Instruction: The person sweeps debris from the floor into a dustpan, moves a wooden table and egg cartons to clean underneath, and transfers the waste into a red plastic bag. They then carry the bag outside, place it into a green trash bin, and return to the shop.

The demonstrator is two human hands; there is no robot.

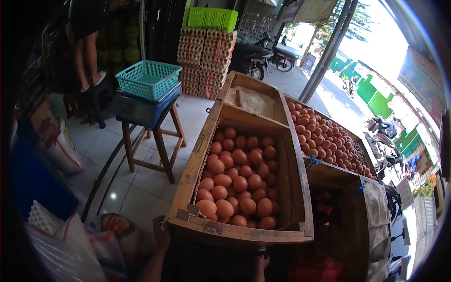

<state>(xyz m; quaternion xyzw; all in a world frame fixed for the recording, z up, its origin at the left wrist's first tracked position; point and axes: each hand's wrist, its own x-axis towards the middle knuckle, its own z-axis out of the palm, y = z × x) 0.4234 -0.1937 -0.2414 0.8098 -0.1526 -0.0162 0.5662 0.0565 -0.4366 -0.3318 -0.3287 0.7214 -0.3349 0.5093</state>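
Note:
My left hand [161,235] is at the near left corner of a wooden bin, its fingers loosely bent beside the wood; I see nothing held in it. In shadow below the bin's front board is my right hand [262,261], fingers curled; what they hold, if anything, is hidden. The wooden bin [239,230] stands right in front of me, filled with brown eggs [238,183]. Behind the eggs, a smaller compartment [251,101] contains a pale, grainy material with a brown stick-like piece in it.
More eggs [324,136] fill a bin on the right. To the left, a teal basket [149,80] rests on a blue-topped wooden stool [159,141]. Egg trays [206,61] are stacked behind, topped by a green crate [212,19]. Sacks [70,249] lie near left. A person's legs [86,58] show behind.

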